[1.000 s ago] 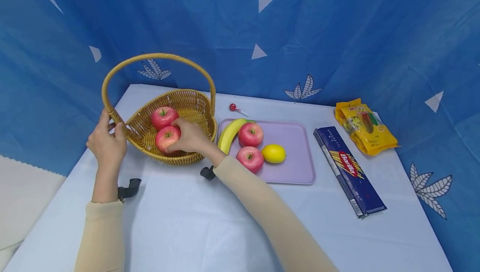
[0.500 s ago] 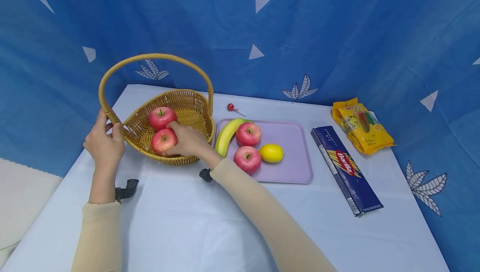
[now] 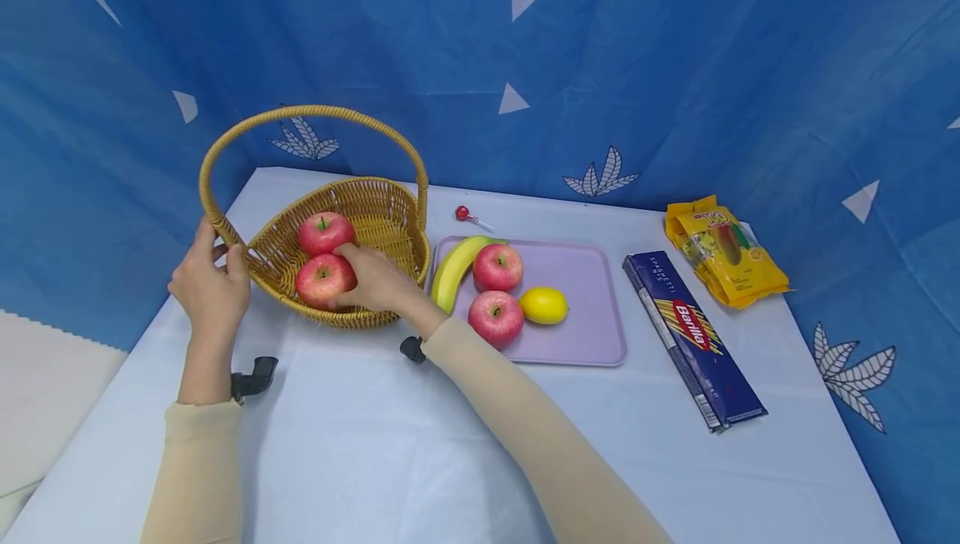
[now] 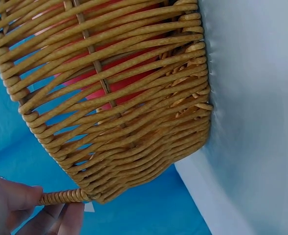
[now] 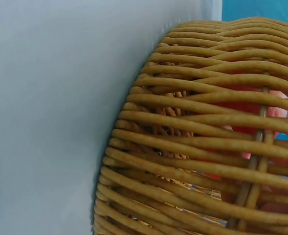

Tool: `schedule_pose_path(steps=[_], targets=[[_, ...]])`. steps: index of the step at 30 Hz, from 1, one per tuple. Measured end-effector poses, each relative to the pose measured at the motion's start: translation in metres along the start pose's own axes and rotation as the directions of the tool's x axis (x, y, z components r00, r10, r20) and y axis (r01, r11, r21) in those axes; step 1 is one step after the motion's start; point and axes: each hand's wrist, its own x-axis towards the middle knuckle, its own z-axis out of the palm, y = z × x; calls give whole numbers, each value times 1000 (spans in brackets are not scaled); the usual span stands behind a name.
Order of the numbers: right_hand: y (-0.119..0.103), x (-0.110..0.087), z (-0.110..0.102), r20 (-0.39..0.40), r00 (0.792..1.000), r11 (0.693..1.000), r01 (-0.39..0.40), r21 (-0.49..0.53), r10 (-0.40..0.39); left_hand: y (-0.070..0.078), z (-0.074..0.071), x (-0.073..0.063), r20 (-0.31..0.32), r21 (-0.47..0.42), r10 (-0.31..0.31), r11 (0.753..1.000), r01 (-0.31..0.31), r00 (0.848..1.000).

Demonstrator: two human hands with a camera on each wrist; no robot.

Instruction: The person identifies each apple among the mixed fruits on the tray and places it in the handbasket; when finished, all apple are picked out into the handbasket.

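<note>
In the head view my left hand (image 3: 213, 281) grips the foot of the handle of a wicker basket (image 3: 375, 321). The left wrist view shows its thumb and fingers (image 4: 29, 196) around the wrapped handle (image 4: 63, 197). My right hand (image 3: 386, 281) reaches over the front rim, thumb and fingers curved around the right side of a red apple (image 3: 324, 281). A second red apple (image 3: 326, 232) lies just behind it in the basket. In the right wrist view the woven wall (image 5: 197, 127) hides most of what is inside.
Right of the basket a lilac tray (image 3: 577, 344) holds a banana (image 3: 453, 273), two apples (image 3: 497, 267) and a lemon (image 3: 545, 306). Behind it is a red lollipop (image 3: 463, 213). Farther right lie a blue spaghetti box (image 3: 693, 340) and a yellow packet (image 3: 727, 252).
The front apple has turned and shifted slightly left within the basket, so more of it shows beside my right hand. My left hand stays on the handle.
</note>
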Motion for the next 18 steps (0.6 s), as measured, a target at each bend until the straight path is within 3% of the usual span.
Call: schedule_pose_path(steps=[9, 18], targets=[[-1, 0, 1, -8, 1000, 1000, 16, 12, -16, 1, -3, -1, 8, -15, -27, 1000, 27, 1000], [1, 0, 1, -6, 1000, 1000, 3, 26, -3, -9, -2, -10, 59, -23, -51, 998, 53, 997]])
